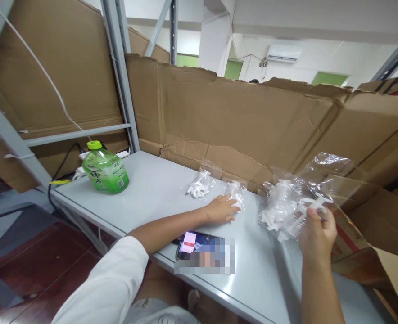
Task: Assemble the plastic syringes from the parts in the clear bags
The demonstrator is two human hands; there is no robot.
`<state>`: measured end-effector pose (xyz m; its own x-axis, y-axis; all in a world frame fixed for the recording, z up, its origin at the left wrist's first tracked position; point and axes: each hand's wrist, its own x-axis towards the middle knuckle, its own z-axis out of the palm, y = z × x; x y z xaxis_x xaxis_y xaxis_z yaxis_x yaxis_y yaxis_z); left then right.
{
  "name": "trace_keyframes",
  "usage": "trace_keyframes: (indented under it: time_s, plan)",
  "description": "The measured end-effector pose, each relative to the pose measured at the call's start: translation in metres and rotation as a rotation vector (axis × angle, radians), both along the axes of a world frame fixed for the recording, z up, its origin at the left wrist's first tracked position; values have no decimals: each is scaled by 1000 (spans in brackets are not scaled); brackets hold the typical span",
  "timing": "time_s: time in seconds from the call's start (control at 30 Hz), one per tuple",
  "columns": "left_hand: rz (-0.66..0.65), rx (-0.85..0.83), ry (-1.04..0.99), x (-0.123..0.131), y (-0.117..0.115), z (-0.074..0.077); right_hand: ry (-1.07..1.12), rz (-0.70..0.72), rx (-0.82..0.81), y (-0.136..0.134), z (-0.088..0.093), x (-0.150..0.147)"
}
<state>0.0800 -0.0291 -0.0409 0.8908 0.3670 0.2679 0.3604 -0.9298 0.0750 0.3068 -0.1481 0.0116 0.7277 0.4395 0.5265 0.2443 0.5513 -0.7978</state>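
My left hand (pixel 220 209) lies flat on the grey table (pixel 151 198), fingers stretched out onto a small clear bag of white plastic parts (pixel 235 192). My right hand (pixel 316 233) is raised a little above the table and pinches a larger clear plastic bag (pixel 287 204) filled with several white plastic parts; its loose top flares up to the right. Another small bag of white parts (pixel 199 183) lies on the table just beyond my left hand, untouched.
A green drink bottle (pixel 106 170) lies at the table's far left corner near cables. A phone (pixel 195 245) rests at the near edge under my left forearm. Cardboard sheets (pixel 239 117) wall the back; an open cardboard box (pixel 371 225) stands right.
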Motion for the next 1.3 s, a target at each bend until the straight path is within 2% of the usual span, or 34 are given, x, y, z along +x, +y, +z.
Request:
trace_keyframes:
  time_s: [0.1, 0.2, 0.27, 0.33, 0.43, 0.53, 0.83, 1.07, 1.2, 1.3]
  plan:
    - [56, -13, -109, -21, 8, 7, 12, -4, -12, 1, -1, 0]
    - [286, -39, -184, -49, 31, 9, 15, 6, -13, 2, -1, 0]
    - [461, -127, -185, -70, 51, 6, 16, 11, -13, 2, -1, 0]
    - [516, -225, -155, -88, 68, -2, 17, 19, -19, 2, -2, -2]
    - [495, -269, -138, -104, 80, -14, 9, 32, -32, 3, -4, -4]
    - [462, -280, -168, -105, 78, -21, -9, 36, -36, 4, -6, -5]
    - [219, -523, -411, -91, 70, -20, 37, 64, -79, 5, -6, -9]
    - [231, -543, -468, -95, 70, -19, 46, 105, -123, 3, -4, -15]
    - [274, -470, -477, -102, 68, -18, 30, 112, -165, 3, -3, -18]
    - [323, -406, -541, -103, 60, -11, 20, 126, -190, 3, -4, -24]
